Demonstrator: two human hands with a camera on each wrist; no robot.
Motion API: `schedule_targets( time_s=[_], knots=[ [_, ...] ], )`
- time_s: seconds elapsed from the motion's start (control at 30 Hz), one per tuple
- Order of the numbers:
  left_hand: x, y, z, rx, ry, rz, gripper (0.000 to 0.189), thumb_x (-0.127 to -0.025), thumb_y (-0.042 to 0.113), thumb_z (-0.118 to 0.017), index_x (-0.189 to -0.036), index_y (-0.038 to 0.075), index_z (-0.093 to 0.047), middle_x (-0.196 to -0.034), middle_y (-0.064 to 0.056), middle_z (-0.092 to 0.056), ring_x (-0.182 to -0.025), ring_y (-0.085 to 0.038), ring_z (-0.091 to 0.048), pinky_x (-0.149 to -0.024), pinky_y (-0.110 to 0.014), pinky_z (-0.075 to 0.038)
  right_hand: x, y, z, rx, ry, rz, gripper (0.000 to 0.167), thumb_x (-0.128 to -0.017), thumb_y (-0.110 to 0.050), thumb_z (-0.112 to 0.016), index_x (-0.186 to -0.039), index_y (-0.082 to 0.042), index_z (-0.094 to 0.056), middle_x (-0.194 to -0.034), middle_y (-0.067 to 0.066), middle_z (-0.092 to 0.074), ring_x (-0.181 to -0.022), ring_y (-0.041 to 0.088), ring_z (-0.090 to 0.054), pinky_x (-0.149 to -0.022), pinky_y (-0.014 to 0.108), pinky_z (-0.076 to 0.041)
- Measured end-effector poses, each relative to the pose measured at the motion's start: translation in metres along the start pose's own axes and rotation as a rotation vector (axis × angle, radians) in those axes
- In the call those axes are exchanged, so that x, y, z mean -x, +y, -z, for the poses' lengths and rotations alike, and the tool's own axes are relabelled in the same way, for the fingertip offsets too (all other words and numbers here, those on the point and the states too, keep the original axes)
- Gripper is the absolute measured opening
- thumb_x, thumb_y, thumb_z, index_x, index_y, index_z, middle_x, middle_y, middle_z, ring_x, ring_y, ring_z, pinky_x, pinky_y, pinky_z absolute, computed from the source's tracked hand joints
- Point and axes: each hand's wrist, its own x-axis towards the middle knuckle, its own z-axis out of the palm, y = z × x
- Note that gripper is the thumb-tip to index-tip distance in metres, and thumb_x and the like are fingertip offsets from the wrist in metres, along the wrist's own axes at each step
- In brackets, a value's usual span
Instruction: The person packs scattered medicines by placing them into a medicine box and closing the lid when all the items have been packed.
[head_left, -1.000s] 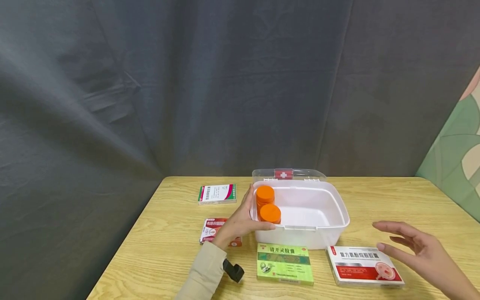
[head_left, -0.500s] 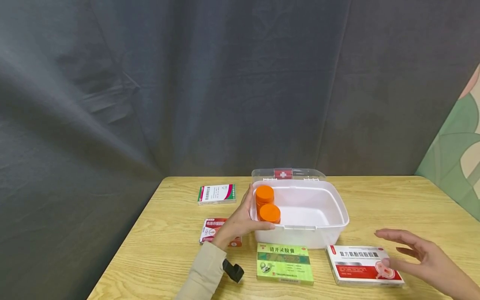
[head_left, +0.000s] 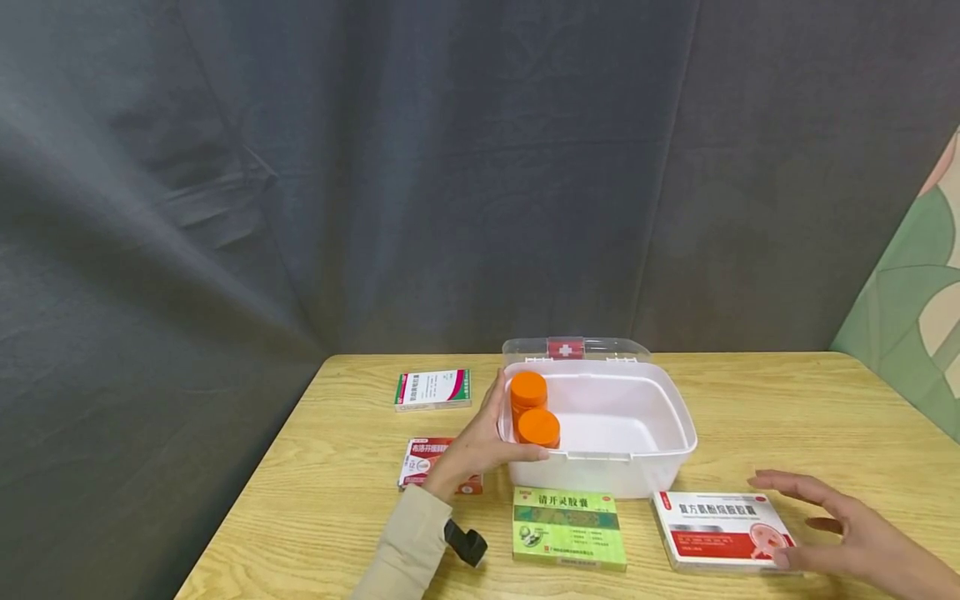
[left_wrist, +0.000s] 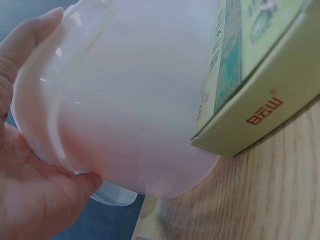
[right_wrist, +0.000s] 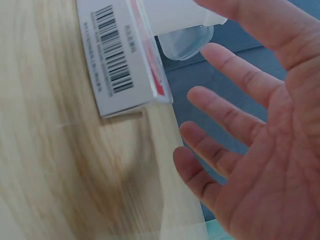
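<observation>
My left hand (head_left: 476, 446) holds the left end of a white plastic medicine bin (head_left: 592, 477), thumb at the front rim and fingers along the side. Its clear lid with a red cross label (head_left: 566, 347) is swung back. Two orange-capped bottles (head_left: 538, 427) stand in the bin's left end, partly hidden behind the rim. Over the right end of a white and red capsule box (head_left: 720, 537) is my right hand (head_left: 855, 533), fingers spread, thumb tip overlapping the box's corner. The right wrist view shows the barcode end of this carton (right_wrist: 114, 55) just beyond the fingertips.
A green medicine box (head_left: 567, 533) lies in front of the bin. To the left, a red medicine box (head_left: 423, 462) is partly covered by the left forearm. A white and green box (head_left: 433, 389) lies farther back. A dark curtain (head_left: 480, 175) hangs behind the wooden table (head_left: 322, 500).
My right hand has lowered towards the right end of the white and red box. The left hand and the bin have stayed put.
</observation>
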Motion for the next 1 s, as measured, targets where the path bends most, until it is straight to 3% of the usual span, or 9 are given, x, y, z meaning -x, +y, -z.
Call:
schedule_targets(
  time_s=[0.17,0.23,0.37,0.43,0.47,0.57,0.63,0.83,1.0],
  knots=[
    [0.000,0.000,0.000,-0.005,-0.001,-0.006,0.120,-0.073,0.034,-0.086,-0.155,0.035,0.002,-0.161,0.007,0.001,-0.145,-0.022,-0.010,-0.112,-0.058,-0.012,0.001,0.009,-0.002,-0.064,-0.078,-0.022,0.067,-0.076,-0.009,-0.080,-0.136,-0.017,-0.052,-0.134,-0.033,-0.037,-0.111,-0.020,-0.028,-0.069,0.027,-0.047],
    [0.000,0.000,0.000,-0.013,0.002,-0.006,0.120,-0.073,0.035,-0.086,-0.155,0.036,0.002,-0.161,0.008,0.000,-0.145,-0.022,-0.010,-0.112,-0.059,-0.012,0.000,0.010,0.000,-0.109,-0.132,-0.061,0.065,-0.079,-0.009,-0.078,-0.137,-0.017,-0.051,-0.135,-0.031,-0.037,-0.118,-0.012,-0.032,-0.072,0.029,-0.047],
    [0.000,0.001,0.000,-0.013,0.004,-0.012,0.121,-0.072,0.036,-0.086,-0.155,0.036,0.001,-0.161,0.006,-0.001,-0.145,-0.023,-0.011,-0.112,-0.060,-0.012,-0.002,0.010,0.003,-0.192,-0.255,-0.247,0.063,-0.084,-0.016,-0.074,-0.140,-0.009,-0.046,-0.151,0.009,-0.033,-0.123,0.031,-0.040,-0.083,0.048,-0.051],
    [0.000,0.001,0.000,-0.007,0.002,-0.019,0.121,-0.072,0.036,-0.086,-0.156,0.035,0.001,-0.161,0.005,-0.001,-0.145,-0.024,-0.011,-0.112,-0.060,-0.012,-0.004,0.009,0.004,-0.199,-0.297,-0.304,0.063,-0.086,-0.018,-0.073,-0.140,-0.007,-0.044,-0.150,0.018,-0.030,-0.119,0.032,-0.044,-0.085,0.048,-0.050],
    [0.000,0.001,0.000,-0.002,0.001,-0.021,0.121,-0.072,0.035,-0.086,-0.156,0.034,0.001,-0.161,0.005,-0.001,-0.145,-0.024,-0.011,-0.112,-0.059,-0.012,-0.003,0.010,0.005,-0.203,-0.301,-0.309,0.063,-0.086,-0.018,-0.073,-0.140,-0.007,-0.044,-0.148,0.027,-0.028,-0.117,0.024,-0.045,-0.085,0.044,-0.051],
    [0.000,0.000,0.000,0.004,0.002,-0.020,0.121,-0.072,0.034,-0.086,-0.156,0.034,0.001,-0.161,0.005,-0.001,-0.145,-0.024,-0.012,-0.112,-0.059,-0.014,-0.003,0.013,0.005,-0.210,-0.301,-0.265,0.061,-0.085,-0.016,-0.073,-0.139,-0.011,-0.047,-0.144,-0.012,-0.037,-0.106,-0.006,-0.043,-0.079,0.025,-0.048],
    [0.000,0.000,0.000,0.009,0.004,-0.014,0.120,-0.073,0.033,-0.086,-0.156,0.035,0.000,-0.161,0.006,-0.002,-0.145,-0.023,-0.013,-0.112,-0.059,-0.015,-0.003,0.015,0.004,-0.223,-0.302,-0.242,0.059,-0.085,-0.015,-0.073,-0.138,-0.011,-0.047,-0.137,-0.026,-0.036,-0.099,-0.016,-0.039,-0.075,0.018,-0.045],
    [0.001,0.000,0.000,0.021,0.001,-0.010,0.119,-0.075,0.030,-0.085,-0.155,0.036,0.002,-0.161,0.006,-0.001,-0.144,-0.024,-0.014,-0.111,-0.059,-0.016,-0.002,0.017,0.002,-0.287,-0.306,-0.245,0.061,-0.084,-0.013,-0.074,-0.138,-0.006,-0.046,-0.121,-0.043,-0.030,-0.098,-0.018,-0.038,-0.076,0.016,-0.045],
    [0.001,0.000,0.000,0.014,0.002,-0.008,0.119,-0.074,0.031,-0.085,-0.155,0.035,0.001,-0.161,0.005,-0.001,-0.145,-0.024,-0.013,-0.112,-0.059,-0.015,-0.001,0.015,0.002,-0.309,-0.304,-0.219,0.060,-0.083,-0.009,-0.074,-0.137,-0.004,-0.046,-0.119,-0.045,-0.031,-0.098,-0.015,-0.041,-0.077,0.017,-0.046]
  ],
)
